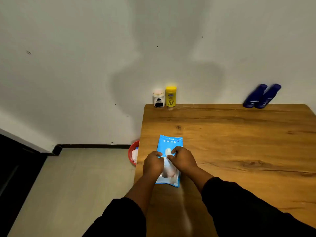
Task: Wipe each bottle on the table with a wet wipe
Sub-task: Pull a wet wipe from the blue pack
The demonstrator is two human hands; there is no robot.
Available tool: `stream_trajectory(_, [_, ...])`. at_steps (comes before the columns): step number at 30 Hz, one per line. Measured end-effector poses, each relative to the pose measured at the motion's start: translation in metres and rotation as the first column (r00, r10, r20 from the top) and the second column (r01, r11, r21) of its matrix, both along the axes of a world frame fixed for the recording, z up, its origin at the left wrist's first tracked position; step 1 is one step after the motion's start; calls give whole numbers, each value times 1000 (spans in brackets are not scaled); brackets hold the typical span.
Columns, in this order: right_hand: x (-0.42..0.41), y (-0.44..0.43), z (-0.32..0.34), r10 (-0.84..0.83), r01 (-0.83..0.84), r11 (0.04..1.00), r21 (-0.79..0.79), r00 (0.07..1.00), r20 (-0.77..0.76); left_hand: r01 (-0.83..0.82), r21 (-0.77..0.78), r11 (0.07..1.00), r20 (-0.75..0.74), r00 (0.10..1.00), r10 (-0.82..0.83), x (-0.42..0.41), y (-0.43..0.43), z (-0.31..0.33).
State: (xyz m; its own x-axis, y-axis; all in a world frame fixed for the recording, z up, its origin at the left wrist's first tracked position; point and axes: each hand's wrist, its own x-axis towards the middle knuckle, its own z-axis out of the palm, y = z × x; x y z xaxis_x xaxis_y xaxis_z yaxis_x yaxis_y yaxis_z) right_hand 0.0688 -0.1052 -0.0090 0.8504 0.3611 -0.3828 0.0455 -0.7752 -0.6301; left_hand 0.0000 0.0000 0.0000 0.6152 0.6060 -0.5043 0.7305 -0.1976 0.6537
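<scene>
Left hand: fingers curled, clamped on left edge of wet-wipe pack. Right hand: thumb and forefinger pinched together at pack's white opening. Pack flat on table, directly under both hands, far end showing past fingertips.

Beyond hands, at far table edge by wall: white bottle, yellow bottle, upright, just beside each other. Far right of right hand: blue bottle, second blue bottle, side by side. Left of left hand, on floor beside table: red bin with white wads inside.
</scene>
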Motion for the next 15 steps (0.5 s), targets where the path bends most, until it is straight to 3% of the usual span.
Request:
stream_trajectory(6, [9, 8, -5, -148, 146, 989, -34, 986, -73, 21, 30, 999, 4, 1000, -21, 11, 7, -7])
stream_trajectory(9, [15, 3, -12, -183, 194, 979, 62, 971, -152, 23, 28, 999, 16, 1000, -24, 16, 9, -7])
stream_trajectory(12, [15, 0, -7, -279, 397, 870, 292, 885, -373, -48, -43, 998, 23, 999, 49, 25, 13, -4])
stream_trajectory(15, [16, -1, 6, -304, 580, 703, 411, 768, -563, -120, -137, 983, -2, 993, 121, 33, 18, 3])
